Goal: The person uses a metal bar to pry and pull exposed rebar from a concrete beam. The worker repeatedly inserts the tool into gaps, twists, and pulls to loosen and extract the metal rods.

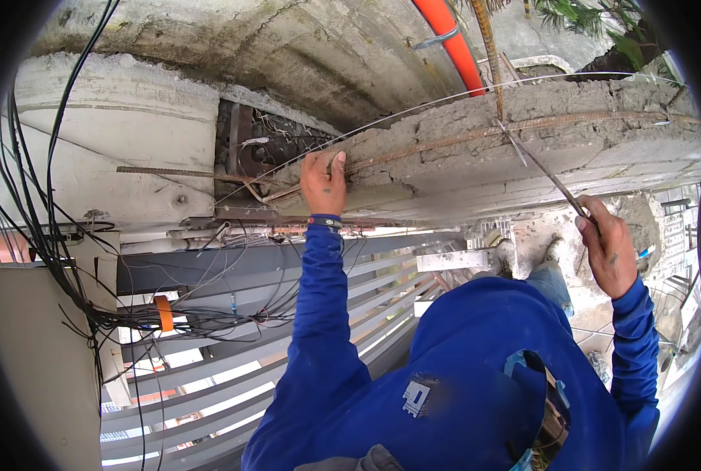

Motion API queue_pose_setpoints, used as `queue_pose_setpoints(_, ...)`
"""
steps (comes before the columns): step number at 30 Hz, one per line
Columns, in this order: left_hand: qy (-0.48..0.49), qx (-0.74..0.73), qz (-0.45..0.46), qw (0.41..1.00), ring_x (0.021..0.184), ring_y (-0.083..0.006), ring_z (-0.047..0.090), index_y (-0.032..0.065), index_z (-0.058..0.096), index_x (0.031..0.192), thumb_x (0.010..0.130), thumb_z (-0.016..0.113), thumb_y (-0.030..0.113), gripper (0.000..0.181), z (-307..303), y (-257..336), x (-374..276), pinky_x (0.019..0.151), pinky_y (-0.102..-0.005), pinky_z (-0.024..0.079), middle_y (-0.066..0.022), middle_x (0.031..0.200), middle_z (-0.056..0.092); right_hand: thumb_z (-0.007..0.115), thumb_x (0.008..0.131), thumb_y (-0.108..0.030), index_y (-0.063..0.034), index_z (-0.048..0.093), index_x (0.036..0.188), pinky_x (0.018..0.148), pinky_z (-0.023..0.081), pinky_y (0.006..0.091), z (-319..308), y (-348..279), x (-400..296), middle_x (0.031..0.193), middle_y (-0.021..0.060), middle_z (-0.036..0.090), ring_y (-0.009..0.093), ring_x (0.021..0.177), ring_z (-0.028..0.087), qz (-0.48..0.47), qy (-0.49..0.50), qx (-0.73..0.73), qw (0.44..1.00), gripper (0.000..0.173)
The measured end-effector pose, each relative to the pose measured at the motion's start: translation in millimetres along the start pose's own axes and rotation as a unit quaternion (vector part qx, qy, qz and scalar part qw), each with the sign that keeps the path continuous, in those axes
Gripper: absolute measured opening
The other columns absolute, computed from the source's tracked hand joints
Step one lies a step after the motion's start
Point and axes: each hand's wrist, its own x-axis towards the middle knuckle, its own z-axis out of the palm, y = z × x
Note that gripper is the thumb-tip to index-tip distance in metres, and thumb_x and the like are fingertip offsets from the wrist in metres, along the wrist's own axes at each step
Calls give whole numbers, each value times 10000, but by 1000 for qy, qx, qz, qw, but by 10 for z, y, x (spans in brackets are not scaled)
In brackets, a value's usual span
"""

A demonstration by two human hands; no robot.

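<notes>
My right hand [608, 247] grips a slender metal rod tool [548, 165]. The tool's tip meets a piece of tie wire [518, 147] where an upright rebar [489, 53] stands by a rusty horizontal rebar [439, 141]. That horizontal bar runs along the rough mortar top of a masonry wall [409, 179]. Farther left, my left hand [325, 181] rests on the wall top over the line of the bar. Its fingers bend over the far side, and their tips are hidden. A thin pale line [397, 113] stretches along the wall's far side.
An orange pipe [447, 41] with a metal clamp rises behind the wall. Bundled black cables [85, 294] hang at left, beside a grey slatted gate [221, 377]. A bare rebar end [162, 171] juts left past the wall. My feet stand far below, near a white beam [450, 261].
</notes>
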Motion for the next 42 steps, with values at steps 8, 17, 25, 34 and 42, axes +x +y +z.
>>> queue_pose_setpoints(8, -88, 32, 6, 996, 804, -378, 625, -5, 711, 889, 881, 732, 257, 263, -347, -545, 57, 727, -430, 484, -199, 876, 646, 605, 917, -61, -96, 616, 1279, 647, 470, 457, 42, 135, 33, 829, 147, 603, 355, 763, 607, -36, 101, -209, 972, 364)
queue_pose_setpoints(17, 37, 62, -281, 957, 555, -289, 504, -47, 651, 848, 934, 631, 209, 271, -582, -1299, -639, 606, -429, 453, -179, 666, 600, 608, 920, -34, -55, 617, 1267, 635, 465, 454, 134, 154, -24, 808, 185, 598, 384, 717, 600, -55, 102, -139, 984, 347)
queue_pose_setpoints(25, 210, -39, -300, 930, 584, -212, 575, -18, 672, 990, 966, 617, 272, 296, -1081, -1809, -775, 547, -373, 485, -133, 723, 660, 589, 922, 1, -5, 613, 1256, 679, 495, 433, 146, 97, -26, 868, 209, 635, 399, 777, 632, -64, 95, -99, 988, 335)
queue_pose_setpoints(34, 9, 314, -102, 944, 938, -449, 657, 126, 642, 1204, 939, 611, 184, 273, -1109, -2001, -206, 791, -528, 547, -250, 1190, 592, 582, 930, 4, 12, 624, 1246, 790, 534, 409, 282, 160, -79, 997, 253, 680, 408, 911, 674, -59, 107, -108, 987, 319)
queue_pose_setpoints(42, 112, 312, -239, 913, 982, -487, 630, 63, 383, 1161, 848, 648, 92, 411, -947, -1952, 72, 828, -566, 515, -307, 1071, 621, 582, 932, -3, 31, 607, 1270, 838, 536, 414, 344, 141, -113, 1068, 276, 678, 416, 978, 676, -40, 99, -96, 990, 340)
